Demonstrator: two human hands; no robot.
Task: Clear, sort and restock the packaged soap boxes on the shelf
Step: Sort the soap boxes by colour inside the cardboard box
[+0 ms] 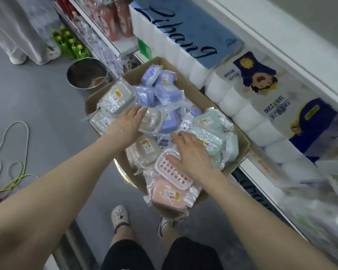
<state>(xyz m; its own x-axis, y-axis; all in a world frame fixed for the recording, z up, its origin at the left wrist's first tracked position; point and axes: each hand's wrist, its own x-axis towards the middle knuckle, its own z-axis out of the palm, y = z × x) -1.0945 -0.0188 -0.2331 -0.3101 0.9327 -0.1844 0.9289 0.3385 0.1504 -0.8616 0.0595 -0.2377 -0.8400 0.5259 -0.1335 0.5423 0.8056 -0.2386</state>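
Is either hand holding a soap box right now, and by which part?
Nothing is gripped. The left hand lies flat on a beige soap box; the right hand lies open across the wrapped packs.

My only camera rides on my head, wide-angled, facing forward and steeply down onto the cardboard box [241, 147], close enough that it fills the middle. The shelf [293, 61] runs right of the box, the floor [47, 98] lies left of it.

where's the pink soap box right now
In the head view, the pink soap box lies at the near end of the cardboard box, just below the white slotted tray near the right hand.
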